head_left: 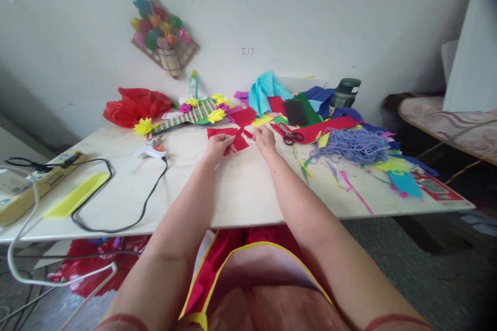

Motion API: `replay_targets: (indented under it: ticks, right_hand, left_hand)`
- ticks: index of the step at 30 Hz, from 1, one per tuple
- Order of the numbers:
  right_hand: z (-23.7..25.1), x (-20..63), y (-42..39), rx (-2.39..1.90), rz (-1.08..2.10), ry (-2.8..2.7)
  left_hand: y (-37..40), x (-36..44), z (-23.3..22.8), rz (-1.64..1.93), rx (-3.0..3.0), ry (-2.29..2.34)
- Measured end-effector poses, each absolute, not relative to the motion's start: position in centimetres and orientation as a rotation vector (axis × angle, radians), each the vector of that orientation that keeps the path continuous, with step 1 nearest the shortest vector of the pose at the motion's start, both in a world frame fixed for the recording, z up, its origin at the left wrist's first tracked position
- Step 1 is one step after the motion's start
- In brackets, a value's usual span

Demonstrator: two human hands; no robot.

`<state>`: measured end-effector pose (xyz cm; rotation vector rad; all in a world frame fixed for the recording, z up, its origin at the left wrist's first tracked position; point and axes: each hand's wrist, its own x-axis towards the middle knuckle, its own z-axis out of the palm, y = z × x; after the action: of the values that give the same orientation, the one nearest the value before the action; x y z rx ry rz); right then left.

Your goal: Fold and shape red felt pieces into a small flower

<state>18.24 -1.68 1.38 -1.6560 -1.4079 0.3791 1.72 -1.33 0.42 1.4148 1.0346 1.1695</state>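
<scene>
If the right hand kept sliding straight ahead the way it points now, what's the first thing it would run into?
Probably the red paper lying just beyond the right hand, whose fingers already touch the red piece being worked. Past that comes the heap of coloured scraps; depth is hard to judge.

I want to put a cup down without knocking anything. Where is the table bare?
Bare: the near middle of the table, between the black cord and the forearms, and the near right edge below the purple yarn. Crowded: the far side around both hands, red paper, scissors and scraps.
</scene>
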Motion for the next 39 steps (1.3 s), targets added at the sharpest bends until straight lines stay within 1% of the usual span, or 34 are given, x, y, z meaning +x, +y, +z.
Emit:
replay_targets:
  ticks: [3, 5, 9, 12, 14, 19, 25, 31, 39]
  right_hand:
    - [1.2, 18.2, -1.4, -1.625, 0.543, -1.375]
    - [1.0, 18.1, -1.3, -1.534, 0.755, -1.322]
    - [0.7, 17.8, -1.5, -1.105, 1.299, -1.205]
    - [0.6, 17.7, -1.7, -0.892, 1.498, -1.216]
    - [0.4, 17.6, -1.7, -0.919, 1.481, -1.191]
    - [0.0, 17.3, -1.2, -1.108, 1.253, -1.081]
    - [-0.3, 17.0, -0.9, -1.143, 1.157, -1.103]
    - [-0.7, 16.7, -0.3, -1.205, 1.05, -1.065]
    - [-0.7, 17.7, -0.1, -1.307, 0.839, -1.064]
  left_hand:
    - [-1.3, 1.5, 0.3, 1.158, 1.365, 0.954]
    - [-1.2, 1.4, 0.1, 1.147, 1.347, 0.917]
    - [-1.0, 1.3, -0.1, 1.119, 1.354, 0.905]
    - [-1.2, 1.5, -0.1, 1.077, 1.403, 0.912]
    - [-1.3, 1.7, -0.1, 1.033, 1.445, 0.912]
    - [-1.6, 2.1, -0.1, 0.989, 1.521, 0.927]
    - [-1.9, 2.2, 0.0, 0.978, 1.529, 0.97]
    - [-2.4, 2.1, 0.3, 0.961, 1.541, 1.115]
    - [-1.3, 1.3, -0.6, 0.942, 1.444, 1.043]
